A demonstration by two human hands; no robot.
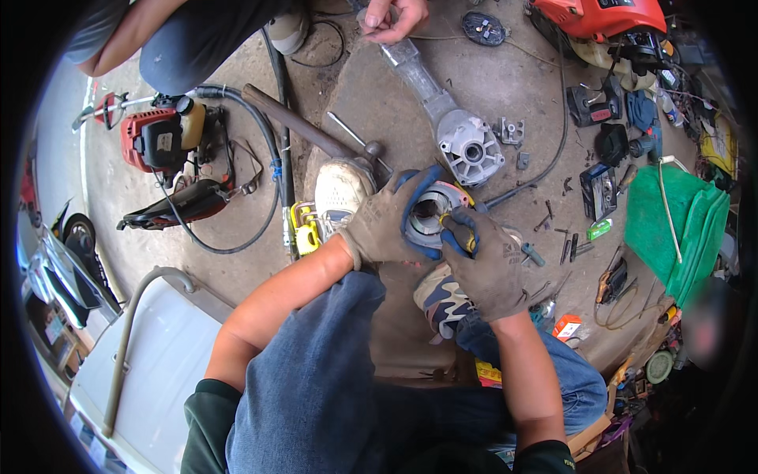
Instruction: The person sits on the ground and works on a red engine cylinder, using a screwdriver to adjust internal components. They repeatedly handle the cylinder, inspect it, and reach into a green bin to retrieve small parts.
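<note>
My left hand, in a grey-and-blue work glove, is closed round the rim of a round metal housing held between my knees. My right hand, gloved alike, grips a tool with a yellow-and-black handle. Its handle points toward the housing's opening; the exact tip is hard to make out. Just beyond, a grey cast-metal gear housing with a long neck lies on the floor. Another person's bare hand is over the far end of that neck.
A hammer and a screwdriver lie beyond my left shoe. At left stands a red engine with a black hose. Small metal parts, a drill and a green plastic piece are at right.
</note>
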